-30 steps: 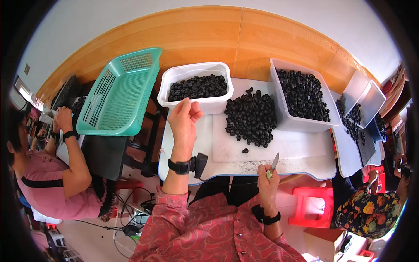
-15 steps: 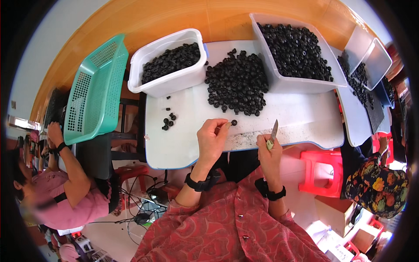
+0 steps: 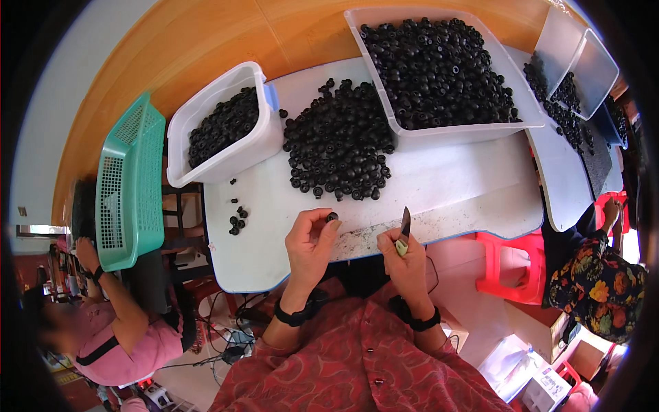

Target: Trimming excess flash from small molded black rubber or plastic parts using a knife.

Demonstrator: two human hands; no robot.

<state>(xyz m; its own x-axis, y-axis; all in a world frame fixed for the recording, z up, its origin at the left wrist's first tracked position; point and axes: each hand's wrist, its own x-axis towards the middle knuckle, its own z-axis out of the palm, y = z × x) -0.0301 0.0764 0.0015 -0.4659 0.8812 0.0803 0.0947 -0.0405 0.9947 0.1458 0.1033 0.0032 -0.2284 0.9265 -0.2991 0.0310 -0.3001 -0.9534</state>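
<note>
Between the thumb and fingers of my left hand (image 3: 310,244) is a small round black part (image 3: 332,217), pinched just over the table's near edge. My right hand (image 3: 403,259) is closed round the light green handle of a small knife (image 3: 405,230), whose blade points up and away from me. The two hands are apart, and the blade does not touch the part. Beyond them a large pile of the same black parts (image 3: 340,141) lies on the white table (image 3: 453,185). Several loose parts (image 3: 237,223) lie to the left.
A white tub (image 3: 226,161) and a larger clear bin (image 3: 460,137), both holding black parts, stand at the back. A green basket (image 3: 127,206) is at the left. Black crumbs dot the near edge. Co-workers sit at left (image 3: 127,336) and right (image 3: 597,288), by a red stool (image 3: 511,268).
My view has turned, shifting the table's things leftward. The left hand has raised the black part from close to the tabletop. The right hand still grips the knife.
</note>
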